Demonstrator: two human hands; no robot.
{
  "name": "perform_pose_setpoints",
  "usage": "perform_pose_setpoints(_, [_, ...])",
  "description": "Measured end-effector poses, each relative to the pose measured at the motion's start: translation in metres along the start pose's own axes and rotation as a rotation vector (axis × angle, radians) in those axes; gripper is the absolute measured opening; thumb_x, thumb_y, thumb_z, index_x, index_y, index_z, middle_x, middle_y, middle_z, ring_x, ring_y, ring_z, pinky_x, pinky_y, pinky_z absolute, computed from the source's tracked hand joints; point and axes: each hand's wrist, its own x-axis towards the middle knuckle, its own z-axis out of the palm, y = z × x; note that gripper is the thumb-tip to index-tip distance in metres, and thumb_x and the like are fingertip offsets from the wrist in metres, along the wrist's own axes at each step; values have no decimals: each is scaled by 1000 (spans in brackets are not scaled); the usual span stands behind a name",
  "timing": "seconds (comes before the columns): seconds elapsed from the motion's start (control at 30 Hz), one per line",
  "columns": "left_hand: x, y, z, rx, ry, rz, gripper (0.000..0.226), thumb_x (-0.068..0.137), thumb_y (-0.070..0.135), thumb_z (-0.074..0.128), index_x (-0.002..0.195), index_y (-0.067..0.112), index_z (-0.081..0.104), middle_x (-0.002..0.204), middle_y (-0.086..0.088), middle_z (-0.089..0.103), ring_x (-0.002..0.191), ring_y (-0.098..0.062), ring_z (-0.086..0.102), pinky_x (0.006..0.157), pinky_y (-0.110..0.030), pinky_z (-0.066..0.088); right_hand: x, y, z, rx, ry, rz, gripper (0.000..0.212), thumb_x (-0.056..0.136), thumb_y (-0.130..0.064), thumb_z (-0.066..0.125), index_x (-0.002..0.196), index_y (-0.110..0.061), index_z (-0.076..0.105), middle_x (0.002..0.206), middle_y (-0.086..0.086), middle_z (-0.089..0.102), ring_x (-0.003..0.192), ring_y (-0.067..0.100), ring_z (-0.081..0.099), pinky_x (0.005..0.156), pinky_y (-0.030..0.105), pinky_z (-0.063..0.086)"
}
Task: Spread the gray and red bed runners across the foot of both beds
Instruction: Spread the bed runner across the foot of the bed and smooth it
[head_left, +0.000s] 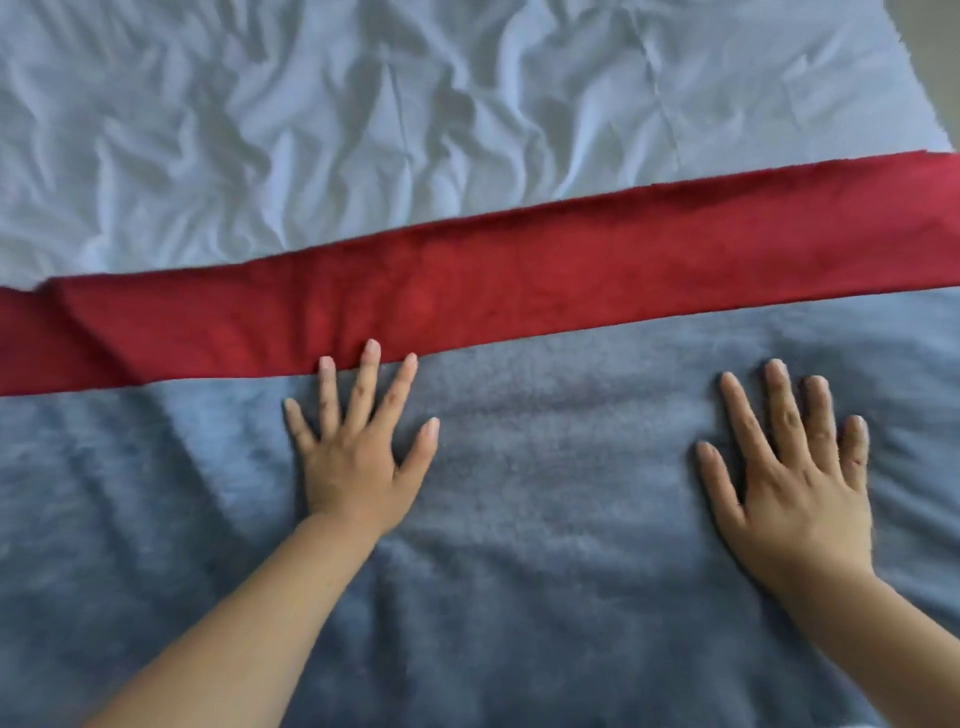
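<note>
The gray runner (519, 519) fills the lower half of the frame, with the red runner (519, 280) lying as a slanted band along its upper edge. Above them spreads the wrinkled white sheet (363, 119) of the bed. The left hand (358, 457) and right hand (795, 478) press flat on the gray, fingers spread, gripping nothing; the left fingertips (371, 351) touch the red band.

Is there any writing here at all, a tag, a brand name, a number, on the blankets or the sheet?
None: no text, label or number shows anywhere.
The red runner, the gray runner and the wrinkled white sheet are all plain cloth, with no tag in view.
The left hand and right hand are bare and lie flat, fingers spread.
</note>
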Motion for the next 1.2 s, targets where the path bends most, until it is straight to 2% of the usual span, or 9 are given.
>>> perform_pose_setpoints(0.07, [0, 1, -5, 5, -10, 6, 69, 93, 75, 14, 158, 55, 0, 171, 15, -9, 158, -33, -7, 118, -75, 5, 6, -41, -12, 14, -31, 44, 68, 97, -61, 19, 160, -34, 16, 169, 3, 2, 152, 43, 0, 119, 66, 8])
perform_pose_setpoints(0.17, [1, -6, -15, -88, 14, 16, 60, 100, 68, 6, 158, 54, 7, 172, 14, -6, 159, -33, -4, 117, -76, 4, 19, -141, -26, 49, 22, -164, 64, 98, -54, 29, 158, -34, 24, 169, 12, 5, 150, 50, 1, 118, 68, 3])
perform_pose_setpoints(0.33, [19, -68, -43, -165, 151, -55, 57, 104, 53, 13, 156, 41, 32, 171, 10, 13, 159, -28, 6, 120, -71, 5, 29, -324, -22, 217, 47, -552, 64, 101, -36, 26, 161, -29, 8, 169, 1, 0, 155, 35, -5, 123, 50, -5])
perform_pose_setpoints(0.4, [18, -120, -46, -98, 129, -127, 62, 100, 55, 11, 159, 41, 27, 171, 11, 11, 159, -25, 3, 121, -69, 3, 24, -373, -13, 234, -3, -598, 65, 101, -34, 26, 161, -26, 4, 169, 0, -4, 154, 32, -9, 124, 49, -7])
perform_pose_setpoints(0.53, [2, -209, -45, -35, 97, -169, 61, 101, 55, 8, 160, 43, 16, 172, 10, 7, 159, -26, 5, 122, -67, 8, 2, -442, 4, 202, -30, -714, 62, 102, -36, 29, 161, -23, 14, 169, 1, 5, 155, 32, -2, 124, 50, -2])
perform_pose_setpoints(0.67, [-5, -257, -43, -92, 129, -180, 56, 105, 51, 13, 161, 46, 15, 172, 9, 8, 159, -27, 8, 122, -66, 12, -12, -489, 16, 183, -50, -749, 61, 103, -36, 33, 160, -19, 19, 169, 2, 9, 155, 29, 1, 125, 47, -1])
perform_pose_setpoints(0.87, [-3, -316, -18, -115, 146, -242, 57, 104, 60, 11, 160, 48, 12, 172, 10, 10, 159, -26, 8, 119, -73, 12, -9, -541, 32, 81, 16, -821, 62, 100, -39, 39, 156, -13, 32, 168, 6, 16, 155, 29, 7, 125, 50, 6])
perform_pose_setpoints(1.0, [-17, -346, 6, -117, 164, -335, 62, 101, 69, 15, 160, 50, 10, 172, 12, 5, 159, -22, -1, 118, -75, 4, 14, -524, 46, 37, 11, -755, 67, 99, -64, 29, 159, -36, 18, 169, 1, 9, 156, 24, 5, 123, 56, 6])
perform_pose_setpoints(1.2, [-16, -350, 8, -113, 151, -316, 62, 101, 69, 12, 160, 50, 6, 172, 14, 0, 159, -27, -6, 116, -77, 3, 31, -513, 38, -31, 0, -671, 75, 96, -72, 23, 160, -37, 8, 169, 1, 7, 156, 23, 2, 122, 59, 8])
